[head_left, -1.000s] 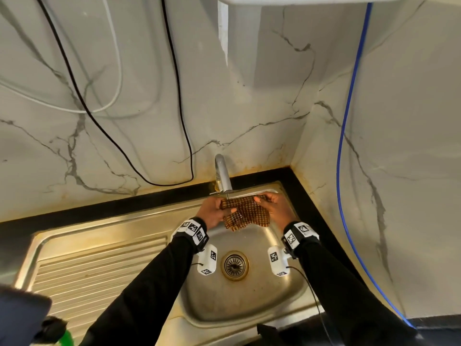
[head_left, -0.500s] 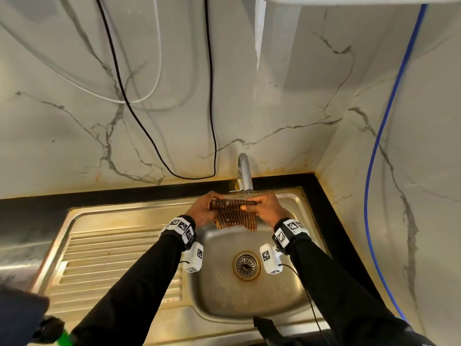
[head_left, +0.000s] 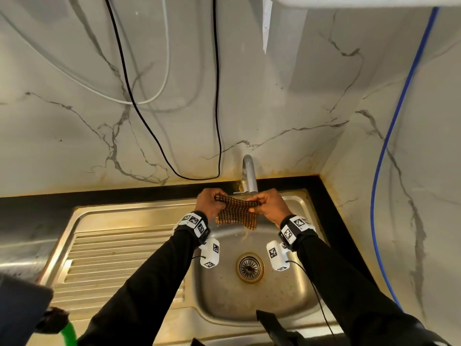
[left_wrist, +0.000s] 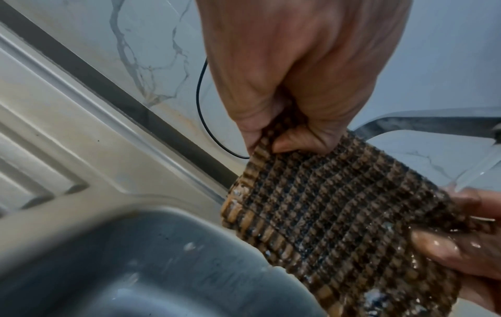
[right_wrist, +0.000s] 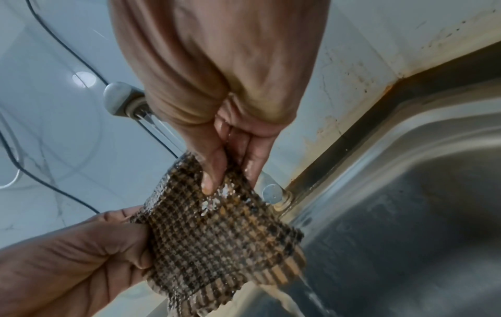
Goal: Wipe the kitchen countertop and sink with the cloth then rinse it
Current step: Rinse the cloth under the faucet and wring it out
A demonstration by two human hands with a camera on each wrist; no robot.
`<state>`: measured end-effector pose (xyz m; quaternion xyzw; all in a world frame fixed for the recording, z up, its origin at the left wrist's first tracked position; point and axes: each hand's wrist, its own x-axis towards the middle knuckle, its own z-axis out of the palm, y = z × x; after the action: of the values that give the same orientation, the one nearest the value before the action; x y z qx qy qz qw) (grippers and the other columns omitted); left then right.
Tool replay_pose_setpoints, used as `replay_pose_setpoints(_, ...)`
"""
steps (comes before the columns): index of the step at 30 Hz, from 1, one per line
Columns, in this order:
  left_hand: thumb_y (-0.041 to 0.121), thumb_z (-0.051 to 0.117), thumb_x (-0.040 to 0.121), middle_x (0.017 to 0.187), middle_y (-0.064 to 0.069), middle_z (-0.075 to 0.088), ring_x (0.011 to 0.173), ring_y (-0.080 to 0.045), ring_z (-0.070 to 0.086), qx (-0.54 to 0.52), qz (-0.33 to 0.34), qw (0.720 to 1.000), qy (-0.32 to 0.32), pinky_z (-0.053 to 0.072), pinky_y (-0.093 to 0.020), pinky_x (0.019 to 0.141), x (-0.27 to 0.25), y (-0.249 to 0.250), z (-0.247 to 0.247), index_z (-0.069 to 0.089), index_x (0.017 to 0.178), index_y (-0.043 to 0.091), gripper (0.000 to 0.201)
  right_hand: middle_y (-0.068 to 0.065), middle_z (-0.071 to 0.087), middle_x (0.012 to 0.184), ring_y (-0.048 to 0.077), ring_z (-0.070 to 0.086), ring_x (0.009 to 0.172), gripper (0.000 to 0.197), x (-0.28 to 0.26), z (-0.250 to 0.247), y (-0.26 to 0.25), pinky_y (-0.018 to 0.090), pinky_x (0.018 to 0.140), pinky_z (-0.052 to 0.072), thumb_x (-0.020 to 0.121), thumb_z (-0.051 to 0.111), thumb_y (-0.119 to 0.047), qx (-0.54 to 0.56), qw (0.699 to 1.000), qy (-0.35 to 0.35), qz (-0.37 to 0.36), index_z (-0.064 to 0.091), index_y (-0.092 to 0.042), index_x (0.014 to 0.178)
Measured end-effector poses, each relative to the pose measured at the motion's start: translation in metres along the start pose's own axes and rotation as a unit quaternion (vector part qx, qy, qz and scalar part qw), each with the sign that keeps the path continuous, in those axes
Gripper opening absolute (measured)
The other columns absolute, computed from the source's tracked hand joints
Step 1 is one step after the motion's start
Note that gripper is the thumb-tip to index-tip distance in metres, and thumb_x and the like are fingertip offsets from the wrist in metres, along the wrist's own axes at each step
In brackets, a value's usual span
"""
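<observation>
While water runs from the tap (head_left: 249,174) at the back edge of the sink (head_left: 287,303), the cloth (head_left: 235,213) is held spread between both hands just below the spout, over the back of the basin and clear of its floor. One upper corner is pinched by the left hand (head_left: 209,202), whose fingers (left_wrist: 292,141) are curled tightly round a bunched fold of the weave. The opposite corner is pinched by the right hand (head_left: 270,204), the thumb and fingers (right_wrist: 214,169) being pressed together on the fabric (water glistens on them). The lower edge of the cloth is left hanging free towards the drain (head_left: 250,267).

The rinsing step is judged to be in hand; whether the dark tabletop (head_left: 37,208) along the back and right edges of the sink has been fully wiped cannot be told.

The cloth is a coarse, open waffle weave in brown and black, and it is seen to be soaked. It is judged to be soft and limp, heavier wet than dry, and likely to stretch or sag if gripped by one corner only. Little slipperiness is expected, since the ridged weave gives purchase. It is best taken at two corners or along one edge, as here, so that the sheet is kept open under the stream. For wringing, a gathered grip round the middle would be called for. Dripping beyond the sink rim is the main risk if it is lifted away unwrung.
</observation>
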<state>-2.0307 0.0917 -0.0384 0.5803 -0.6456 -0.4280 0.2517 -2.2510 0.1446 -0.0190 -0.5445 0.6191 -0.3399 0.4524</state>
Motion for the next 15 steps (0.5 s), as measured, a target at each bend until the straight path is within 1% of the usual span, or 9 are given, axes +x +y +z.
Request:
replay_pose_setpoints(1,-0.004,0.071,0.083,0.098,0.000,0.073,0.099,-0.017,0.069,0.004,0.002,1.000,-0.004,0.059,-0.030,0.082,0.0006,0.0007,0.0008,0.075,0.097,0.020,0.028,0.008,0.078,0.103,0.015,0.074,0.098,0.029,0.0014,-0.0006,0.0007,0.028,0.088,0.060,0.079,0.076,0.011,-0.013,1.000,0.013,-0.001,0.077,-0.003,0.104)
replay_pose_setpoints(3,-0.005,0.071,0.082,0.097,0.000,0.073,0.099,-0.018,0.069,0.004,0.009,1.000,-0.008,0.060,-0.034,0.085,0.0005,-0.0004,0.0018,0.075,0.094,0.023,0.030,0.010,0.078,0.100,0.018,0.075,0.095,0.028,0.0035,0.0009,-0.0001,0.032,0.086,0.061,0.075,0.078,0.013,-0.012,0.999,0.045,0.001,0.078,-0.001,0.100)
replay_pose_setpoints(5,-0.007,0.069,0.083,0.096,0.001,0.073,0.099,-0.018,0.070,-0.013,0.011,1.000,-0.005,0.059,-0.032,0.084,0.0000,-0.0024,0.0029,0.073,0.087,0.028,0.036,0.013,0.077,0.096,0.020,0.075,0.091,0.028,0.0043,0.0016,-0.0018,0.030,0.080,0.062,0.071,0.079,0.016,0.018,0.997,0.074,0.006,0.078,0.002,0.096)
replay_pose_setpoints(7,-0.009,0.067,0.083,0.097,0.001,0.074,0.099,-0.017,0.070,-0.029,0.007,1.000,0.000,0.058,-0.029,0.081,0.0000,-0.0044,0.0033,0.072,0.083,0.032,0.041,0.013,0.077,0.092,0.022,0.076,0.089,0.027,0.0033,0.0020,-0.0033,0.027,0.074,0.062,0.068,0.081,0.016,0.049,0.995,0.088,0.010,0.077,0.004,0.091)
replay_pose_setpoints(9,-0.010,0.066,0.083,0.096,0.002,0.074,0.099,-0.016,0.070,-0.035,0.004,0.999,0.004,0.058,-0.029,0.081,0.0023,-0.0060,0.0038,0.072,0.082,0.032,0.042,0.012,0.077,0.089,0.023,0.076,0.087,0.025,0.0015,0.0022,-0.0035,0.030,0.074,0.062,0.065,0.084,0.015,0.066,0.994,0.089,0.014,0.076,0.004,0.086)
replay_pose_setpoints(11,-0.011,0.064,0.083,0.094,0.003,0.074,0.099,-0.017,0.070,-0.040,0.000,0.999,0.008,0.059,-0.031,0.081,0.0046,-0.0079,0.0042,0.073,0.081,0.032,0.044,0.013,0.076,0.087,0.023,0.075,0.085,0.024,-0.0004,0.0028,-0.0024,0.034,0.075,0.062,0.064,0.085,0.013,0.069,0.995,0.076,0.019,0.074,0.003,0.082)
replay_pose_setpoints(13,-0.013,0.062,0.083,0.094,0.003,0.074,0.099,-0.019,0.070,-0.046,-0.002,0.999,0.007,0.060,-0.035,0.082,0.0054,-0.0087,0.0043,0.073,0.081,0.031,0.045,0.016,0.073,0.088,0.022,0.073,0.084,0.026,-0.0015,0.0046,-0.0017,0.034,0.075,0.061,0.066,0.083,0.015,0.068,0.996,0.058,0.020,0.066,0.000,0.078)
replay_pose_setpoints(14,-0.013,0.061,0.083,0.095,0.002,0.074,0.100,-0.019,0.070,-0.047,0.000,0.999,0.004,0.061,-0.036,0.084,0.0058,-0.0088,0.0047,0.073,0.081,0.030,0.045,0.019,0.072,0.092,0.022,0.072,0.087,0.027,-0.0013,0.0061,-0.0017,0.035,0.077,0.060,0.069,0.079,0.017,0.071,0.996,0.047,0.024,0.062,-0.001,0.080)
replay_pose_setpoints(15,-0.014,0.060,0.083,0.095,0.000,0.074,0.100,-0.020,0.069,-0.047,0.000,0.999,0.002,0.061,-0.038,0.085,0.0058,-0.0082,0.0058,0.073,0.082,0.029,0.044,0.022,0.072,0.099,0.022,0.072,0.093,0.026,-0.0012,0.0075,-0.0024,0.038,0.081,0.059,0.073,0.074,0.018,0.076,0.996,0.035,0.030,0.061,0.000,0.086)
